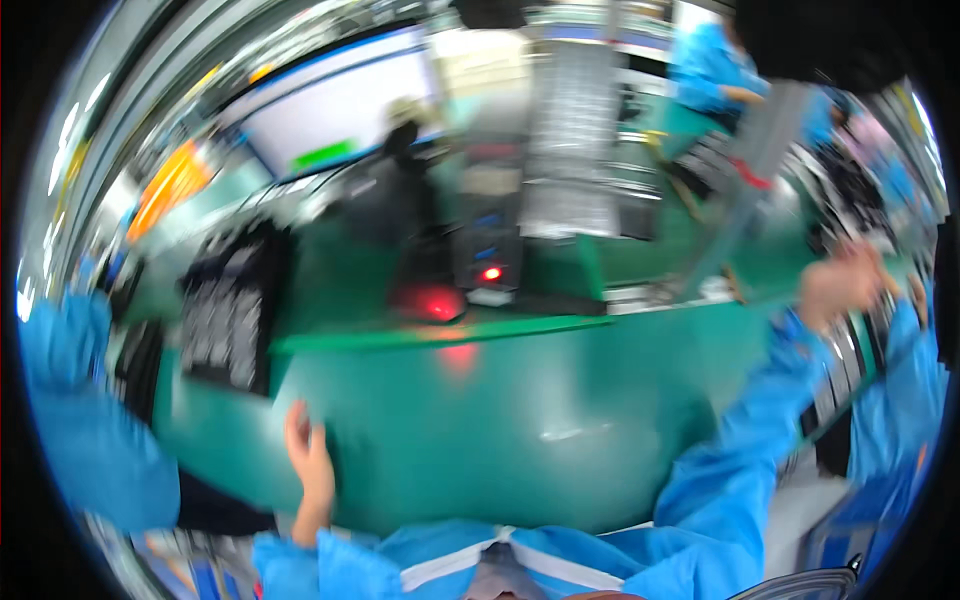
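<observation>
Head view: left hand open by table near edge; right hand by right edge, grip unclear; steady reach advisable.

Your left hand is raised over the near edge of the green worktop, fingers loosely extended and nothing in its grasp. Your right hand reaches far out to the right, near another person's blue sleeve; blur hides whether it holds anything. Ahead of you, a dark device shows a red light, with a second red glow just to its left and a red reflection on the worktop. To your left lies a black tray of grey pieces. Behind stand a white-screened monitor and a silvery stack.
</observation>
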`<action>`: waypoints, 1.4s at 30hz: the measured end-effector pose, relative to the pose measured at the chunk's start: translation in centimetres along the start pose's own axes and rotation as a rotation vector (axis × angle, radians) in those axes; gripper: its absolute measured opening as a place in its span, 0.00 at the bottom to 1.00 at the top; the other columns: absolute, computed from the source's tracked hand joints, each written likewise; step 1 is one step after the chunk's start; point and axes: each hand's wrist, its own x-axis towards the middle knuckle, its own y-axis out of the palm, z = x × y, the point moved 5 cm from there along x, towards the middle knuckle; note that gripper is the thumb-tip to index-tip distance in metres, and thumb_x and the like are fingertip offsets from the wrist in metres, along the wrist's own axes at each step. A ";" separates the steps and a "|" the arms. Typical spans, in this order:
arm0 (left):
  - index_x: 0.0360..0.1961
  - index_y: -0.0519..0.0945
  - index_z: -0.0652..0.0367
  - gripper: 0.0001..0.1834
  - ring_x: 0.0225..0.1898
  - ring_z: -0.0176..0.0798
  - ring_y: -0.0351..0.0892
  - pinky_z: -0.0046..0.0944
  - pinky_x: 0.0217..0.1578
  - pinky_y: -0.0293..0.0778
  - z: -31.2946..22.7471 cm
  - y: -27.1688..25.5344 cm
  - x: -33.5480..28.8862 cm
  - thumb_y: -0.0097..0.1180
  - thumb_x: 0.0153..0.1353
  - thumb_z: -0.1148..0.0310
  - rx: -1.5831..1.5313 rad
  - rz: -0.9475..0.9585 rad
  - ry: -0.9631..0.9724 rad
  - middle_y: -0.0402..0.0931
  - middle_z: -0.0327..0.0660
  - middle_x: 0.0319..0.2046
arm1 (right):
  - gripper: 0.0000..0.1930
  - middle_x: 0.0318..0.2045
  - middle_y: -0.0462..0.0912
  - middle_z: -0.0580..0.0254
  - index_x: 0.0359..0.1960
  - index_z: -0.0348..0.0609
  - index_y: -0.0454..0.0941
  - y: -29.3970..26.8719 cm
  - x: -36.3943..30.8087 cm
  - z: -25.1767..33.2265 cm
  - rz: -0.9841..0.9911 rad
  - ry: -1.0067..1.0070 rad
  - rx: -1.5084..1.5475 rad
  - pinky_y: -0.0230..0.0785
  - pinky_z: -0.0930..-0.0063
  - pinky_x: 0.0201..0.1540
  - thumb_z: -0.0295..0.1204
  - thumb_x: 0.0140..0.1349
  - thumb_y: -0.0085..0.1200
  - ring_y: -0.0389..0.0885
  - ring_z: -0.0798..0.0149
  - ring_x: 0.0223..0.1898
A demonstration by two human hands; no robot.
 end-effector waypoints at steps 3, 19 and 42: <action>0.52 0.63 0.59 0.23 0.52 0.44 0.59 0.39 0.52 0.57 -1.9 -2.7 -0.6 0.43 0.51 0.75 -0.045 -0.220 -0.136 0.61 0.43 0.50 | 0.03 0.28 0.70 0.52 0.29 0.34 0.69 -3.0 1.2 -3.1 0.011 0.517 1.363 0.63 0.71 0.37 0.20 0.55 0.42 0.68 0.60 0.33; 0.57 0.55 0.63 0.33 0.57 0.53 0.53 0.42 0.55 0.52 -2.4 -24.0 10.7 0.47 0.52 0.59 0.489 -0.715 -0.172 0.53 0.56 0.55 | 0.33 0.42 0.72 0.56 0.58 0.39 0.50 -19.1 -13.9 47.8 2.297 1.148 1.938 0.60 0.75 0.43 0.37 0.54 0.50 0.71 0.65 0.42; 0.37 0.65 0.64 0.13 0.35 0.30 0.71 0.30 0.37 0.68 -13.5 -18.8 -4.5 0.51 0.50 0.75 -0.108 0.081 -0.308 0.71 0.41 0.32 | 0.18 0.37 0.74 0.56 0.44 0.30 0.66 -20.4 -13.2 32.1 1.642 0.910 1.791 0.65 0.75 0.42 0.21 0.50 0.50 0.73 0.67 0.38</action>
